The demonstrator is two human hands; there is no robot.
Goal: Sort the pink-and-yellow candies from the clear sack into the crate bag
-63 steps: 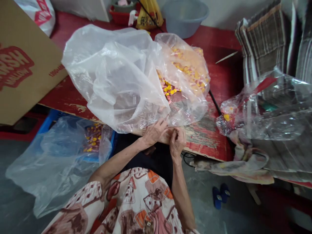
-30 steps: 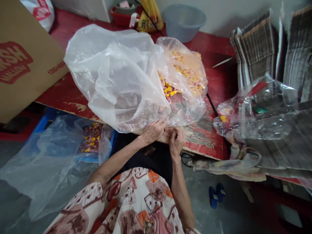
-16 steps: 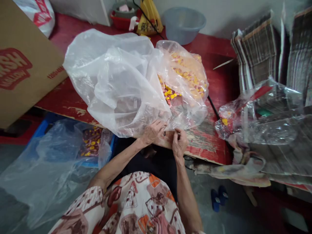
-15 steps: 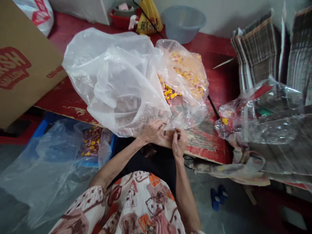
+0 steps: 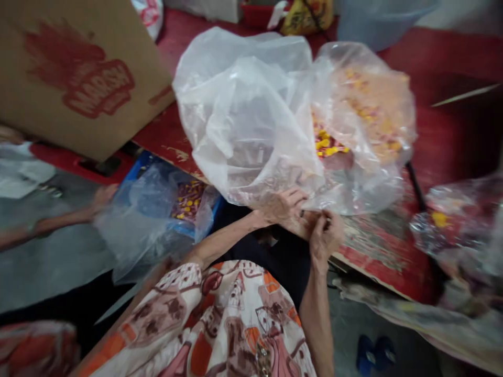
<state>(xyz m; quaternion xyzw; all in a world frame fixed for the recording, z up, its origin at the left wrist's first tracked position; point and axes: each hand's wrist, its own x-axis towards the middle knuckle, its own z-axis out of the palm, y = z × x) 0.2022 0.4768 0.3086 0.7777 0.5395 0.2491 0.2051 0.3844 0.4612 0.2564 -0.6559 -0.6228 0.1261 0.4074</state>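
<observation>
A big clear plastic bag point(image 5: 243, 120) spreads over the red table in front of me. Its right part holds wrapped sweets with yellow ends point(image 5: 330, 144), seen partly through the film. My left hand point(image 5: 281, 207) is closed on the bag's near edge, fingers bent over the film. Just right of it, my right hand point(image 5: 327, 235) pinches at the same edge with thumb and fingertips together. Both hands are close to each other at the table's front edge, slightly blurred.
A cardboard box point(image 5: 90, 73) stands at the left. Below it, a blue crate point(image 5: 135, 170) lined with plastic holds more sweets point(image 5: 188, 201). A co-worker's hand point(image 5: 102, 199) touches that liner. A crinkled clear bag point(image 5: 463, 214) lies at the right, slippers point(image 5: 375, 356) on the floor.
My view has turned left, so the bag and table appear farther right. A co-worker's arm has come into view by the blue crate. My hands keep nearly the same hold on the bag.
</observation>
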